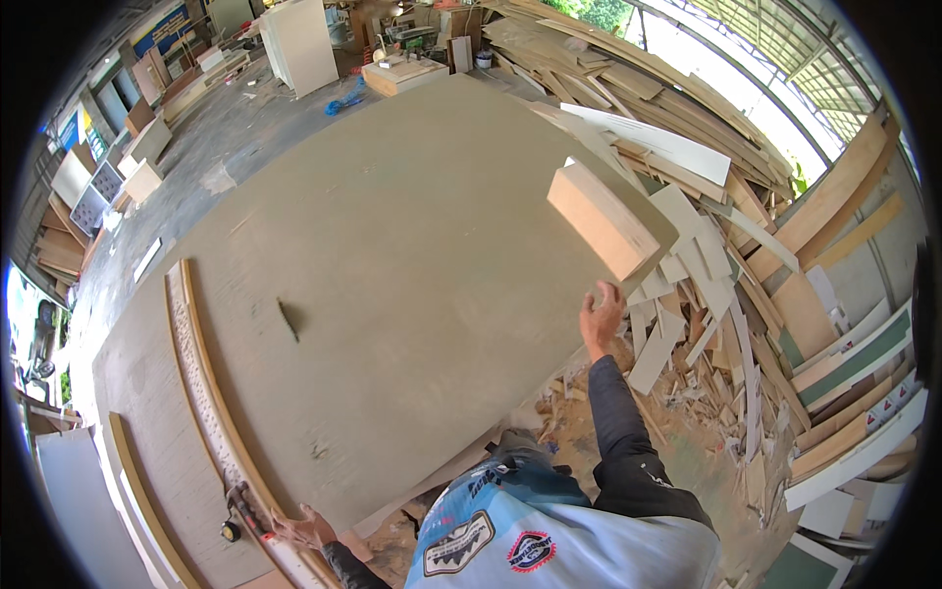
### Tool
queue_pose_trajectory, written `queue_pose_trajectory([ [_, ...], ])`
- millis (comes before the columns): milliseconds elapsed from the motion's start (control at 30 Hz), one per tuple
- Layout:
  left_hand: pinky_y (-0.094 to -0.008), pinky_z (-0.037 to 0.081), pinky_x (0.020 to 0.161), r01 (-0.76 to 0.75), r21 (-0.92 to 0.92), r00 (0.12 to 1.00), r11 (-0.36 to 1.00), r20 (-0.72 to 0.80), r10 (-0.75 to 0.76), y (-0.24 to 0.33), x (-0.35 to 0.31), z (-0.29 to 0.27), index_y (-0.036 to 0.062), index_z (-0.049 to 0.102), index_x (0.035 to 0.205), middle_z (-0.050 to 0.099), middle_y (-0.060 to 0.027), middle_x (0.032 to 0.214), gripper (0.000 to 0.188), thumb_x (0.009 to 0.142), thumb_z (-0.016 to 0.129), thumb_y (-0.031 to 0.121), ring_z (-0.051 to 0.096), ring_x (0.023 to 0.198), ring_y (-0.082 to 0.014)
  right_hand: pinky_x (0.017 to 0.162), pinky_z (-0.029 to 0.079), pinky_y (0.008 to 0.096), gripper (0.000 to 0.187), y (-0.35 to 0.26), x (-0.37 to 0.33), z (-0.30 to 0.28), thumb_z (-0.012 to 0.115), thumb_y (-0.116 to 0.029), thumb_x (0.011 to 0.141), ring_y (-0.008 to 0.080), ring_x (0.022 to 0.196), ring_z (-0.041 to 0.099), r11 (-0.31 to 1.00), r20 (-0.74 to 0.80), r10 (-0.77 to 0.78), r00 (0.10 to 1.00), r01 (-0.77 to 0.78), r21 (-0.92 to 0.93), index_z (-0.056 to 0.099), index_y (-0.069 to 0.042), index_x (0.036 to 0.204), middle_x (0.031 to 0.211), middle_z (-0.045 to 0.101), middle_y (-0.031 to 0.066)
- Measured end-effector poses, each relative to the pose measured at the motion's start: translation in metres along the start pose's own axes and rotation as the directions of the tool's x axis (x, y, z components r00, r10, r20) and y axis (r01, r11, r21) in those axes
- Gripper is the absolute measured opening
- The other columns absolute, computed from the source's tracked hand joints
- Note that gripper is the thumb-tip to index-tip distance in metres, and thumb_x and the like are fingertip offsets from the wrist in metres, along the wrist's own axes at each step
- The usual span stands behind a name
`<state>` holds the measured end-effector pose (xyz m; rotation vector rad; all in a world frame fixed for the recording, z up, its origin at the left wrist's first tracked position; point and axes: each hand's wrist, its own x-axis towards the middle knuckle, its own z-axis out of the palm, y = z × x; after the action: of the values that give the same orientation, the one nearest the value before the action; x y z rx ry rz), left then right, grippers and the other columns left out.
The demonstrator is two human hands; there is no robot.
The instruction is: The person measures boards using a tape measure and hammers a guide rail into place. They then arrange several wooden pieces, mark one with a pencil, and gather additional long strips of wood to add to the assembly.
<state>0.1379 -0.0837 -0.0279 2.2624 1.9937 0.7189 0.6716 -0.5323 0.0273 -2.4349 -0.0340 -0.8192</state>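
Note:
At the lower left my left hand (306,529) lies beside a long pale board with raised wooden edges (201,363), its fingers stretched out and apart. Close to those fingertips, a dark hand tool with a red part (249,508) rests on the board; its kind is unclear. My right hand (601,314) hovers at the right edge of the big grey-brown panel (392,245), fingers loosely bent and holding nothing. Just beyond it a pale wooden block (601,218), long and box-shaped, lies on the panel. Whether the fingertips touch the block cannot be made out.
A small round yellow-and-black object (231,531) sits by the tool. One thin dark strip (287,320) lies on the panel. Wood offcuts (677,324) heap along the right side, with stacked boards (628,74) behind. A white cabinet (297,47) stands at the back.

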Motion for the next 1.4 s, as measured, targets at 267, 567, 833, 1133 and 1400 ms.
queue_pose_trajectory([
  [267, -0.0509, 0.040, 0.101, 0.002, -0.264, 1.000, 0.965, 0.021, 0.004, 0.151, -0.123, 0.015, 0.0009, 0.049, 0.136, 0.045, -0.0237, 0.132, 0.064, 0.078, 0.073, 0.008, 0.047, 0.123, -0.0411, 0.110, 0.033, 0.0518, 0.068, 0.080, 0.141, -0.006, 0.075, -0.028, 0.080, 0.0364, 0.135, 0.039, 0.948, 0.243, -0.073, 0.967, 0.143, -0.284, 0.049, -0.003, 0.137, 0.147, 0.040, 0.0161],
  [567, -0.0425, 0.049, 0.080, 0.093, -0.391, 0.963, 0.916, 0.270, 0.018, 0.230, -0.162, 0.019, 0.0033, 0.052, 0.134, 0.047, -0.0166, 0.130, 0.058, 0.079, 0.072, 0.008, 0.054, 0.111, -0.0318, 0.111, 0.037, 0.0465, 0.104, 0.088, 0.219, 0.016, 0.085, -0.043, 0.061, 0.0372, 0.133, 0.047, 0.959, 0.627, 0.210, 0.750, -0.032, -0.282, 0.038, -0.002, 0.145, 0.144, 0.049, 0.0224],
  [833, -0.0384, 0.051, 0.079, 0.031, -0.572, 0.952, 0.819, 0.266, 0.151, 0.310, -0.165, 0.025, 0.0034, 0.055, 0.131, 0.053, -0.0131, 0.122, 0.050, 0.083, 0.070, 0.004, 0.058, 0.106, -0.0268, 0.104, 0.043, 0.0444, 0.093, 0.106, 0.183, 0.011, 0.085, -0.039, 0.057, 0.0381, 0.122, 0.054, 0.994, 0.596, 0.000, 0.803, 0.063, -0.085, 0.046, -0.001, 0.132, 0.128, 0.057, 0.0209],
  [1133, -0.0365, 0.053, 0.080, -0.100, -0.754, 0.708, 0.649, 0.405, 0.579, 0.425, -0.206, 0.032, 0.0043, 0.059, 0.127, 0.058, -0.0133, 0.120, 0.048, 0.081, 0.071, 0.003, 0.062, 0.102, -0.0252, 0.103, 0.044, 0.0454, 0.099, 0.098, 0.163, -0.010, 0.087, -0.051, 0.058, 0.0355, 0.121, 0.054, 0.970, 0.713, -0.177, 0.678, 0.244, 0.009, 0.044, -0.001, 0.133, 0.129, 0.055, 0.0197],
  [1400, -0.0389, 0.053, 0.084, -0.192, -0.824, 0.471, 0.532, 0.399, 0.787, 0.506, -0.182, 0.044, 0.0028, 0.060, 0.126, 0.062, -0.0136, 0.119, 0.046, 0.082, 0.072, 0.009, 0.062, 0.104, -0.0282, 0.089, 0.050, 0.0434, 0.069, 0.125, 0.182, -0.017, 0.062, -0.062, 0.090, 0.0361, 0.100, 0.068, 0.990, 0.758, 0.044, 0.650, -0.129, 0.052, 0.066, 0.004, 0.112, 0.103, 0.071, 0.0235],
])
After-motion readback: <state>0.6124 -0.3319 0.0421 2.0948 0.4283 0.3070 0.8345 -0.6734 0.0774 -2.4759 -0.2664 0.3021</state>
